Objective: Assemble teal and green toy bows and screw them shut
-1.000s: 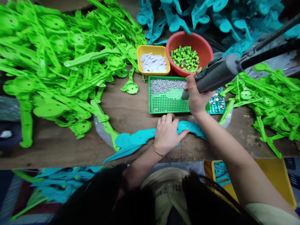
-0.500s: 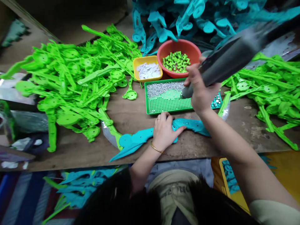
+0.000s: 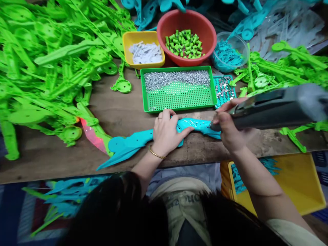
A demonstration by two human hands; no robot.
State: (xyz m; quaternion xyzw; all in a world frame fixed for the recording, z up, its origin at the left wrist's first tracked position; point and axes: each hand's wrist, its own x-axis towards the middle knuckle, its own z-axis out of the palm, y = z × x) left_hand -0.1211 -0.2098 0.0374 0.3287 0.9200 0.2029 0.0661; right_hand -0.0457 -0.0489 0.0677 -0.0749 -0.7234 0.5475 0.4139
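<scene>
My left hand (image 3: pixel 167 133) is wrapped over the middle of a blue curved plastic toy part (image 3: pixel 135 141), pressing it flat on the table. A green plastic piece (image 3: pixel 101 133) extends from its left end, with a clear strip (image 3: pixel 93 136) glowing pinkish red. My right hand (image 3: pixel 232 130) grips a dark electric screwdriver (image 3: pixel 269 107), held tilted close to level. The screwdriver's tip is at the right part of the blue part; whether it touches a screw I cannot tell. Beyond my hands lies a green perforated tray (image 3: pixel 179 99) with small silver screws (image 3: pixel 176 78).
Green plastic pieces are heaped at left (image 3: pixel 51 68) and right. At the back stand a yellow tub (image 3: pixel 125 44) of white strips, a red bowl (image 3: pixel 208 29) of small green pieces and a clear tub (image 3: pixel 244 54) of blue pieces. A yellow bin (image 3: pixel 299 181) sits below the table edge.
My right hand has brought the screwdriver down from the screw tray to the blue toy part. The clear strip at left now glows red. The view has shifted.
</scene>
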